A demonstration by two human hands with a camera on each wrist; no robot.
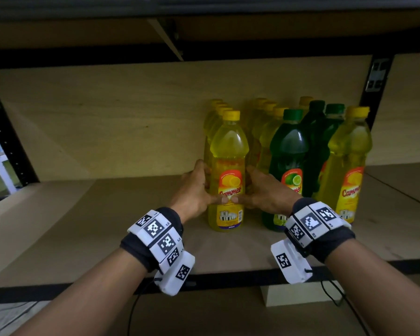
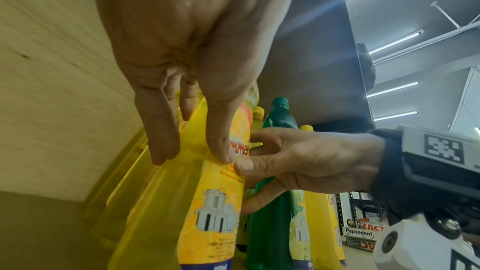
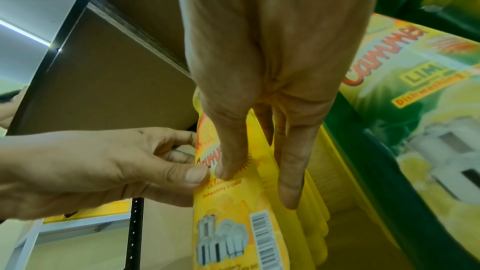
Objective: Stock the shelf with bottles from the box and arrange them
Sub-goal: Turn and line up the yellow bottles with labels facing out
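Brown shelf board (image 1: 87, 229), wood back panel, tube lights overhead, 3 green-capped bottles, left hand (image 1: 194, 192) and right hand (image 1: 264, 192) gripping front yellow bottle (image 1: 228, 166)

It is dim under the shelf (image 1: 228, 251) I lean into; its back corners sink into shadow and its straight edges bow toward the frame borders. From my left wrist, ceiling tube lights (image 2: 394, 42) flare in white streaks. From my right wrist, the nearest green bottle (image 3: 415, 130) smears soft and out of focus.
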